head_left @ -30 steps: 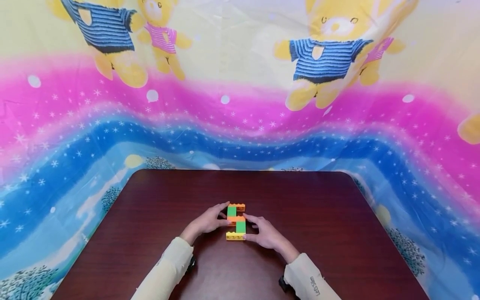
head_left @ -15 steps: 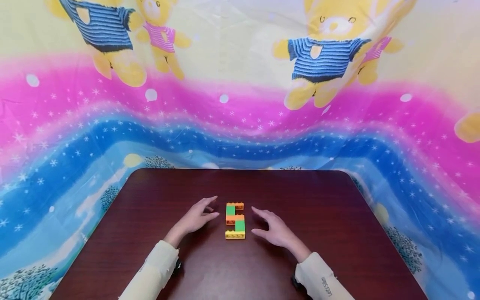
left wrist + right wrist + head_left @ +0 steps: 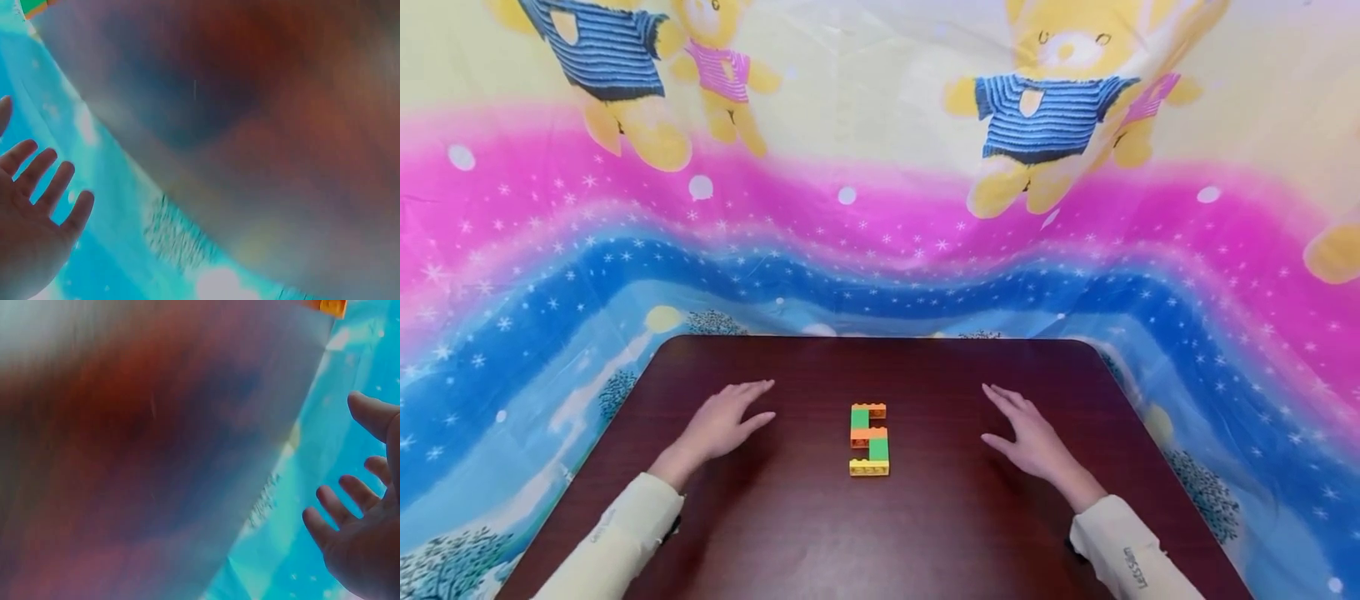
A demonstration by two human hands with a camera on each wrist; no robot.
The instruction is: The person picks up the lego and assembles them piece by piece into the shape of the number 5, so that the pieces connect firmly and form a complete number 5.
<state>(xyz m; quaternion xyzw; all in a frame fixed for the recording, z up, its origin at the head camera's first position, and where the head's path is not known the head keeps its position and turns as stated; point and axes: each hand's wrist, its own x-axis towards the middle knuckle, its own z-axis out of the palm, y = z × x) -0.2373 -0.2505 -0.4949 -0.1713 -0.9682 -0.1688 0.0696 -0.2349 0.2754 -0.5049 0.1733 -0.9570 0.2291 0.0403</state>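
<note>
A figure of joined toy building bricks (image 3: 868, 434) stands in the middle of the table, shaped like an S or a 5. Its bars are orange at the back and middle and yellow at the front, with green bricks linking them. Well to its left, my left hand (image 3: 717, 423) hovers with fingers spread and nothing in it. On the other side my right hand (image 3: 1032, 437) is likewise apart from the bricks, fingers extended. Both palms show in the wrist views, the left hand (image 3: 37, 219) and the right hand (image 3: 369, 519); only a corner of the bricks shows in each.
The dark reddish-brown table (image 3: 925, 533) has rounded far corners. Behind and around it hangs a cloth backdrop (image 3: 880, 233) printed with bears, snowflakes and trees. Pale sleeves (image 3: 617, 533) cover both forearms.
Both hands were touching the brick figure a second ago. They have let go and moved apart, the left hand leftward and the right hand rightward. The bricks have stayed in place.
</note>
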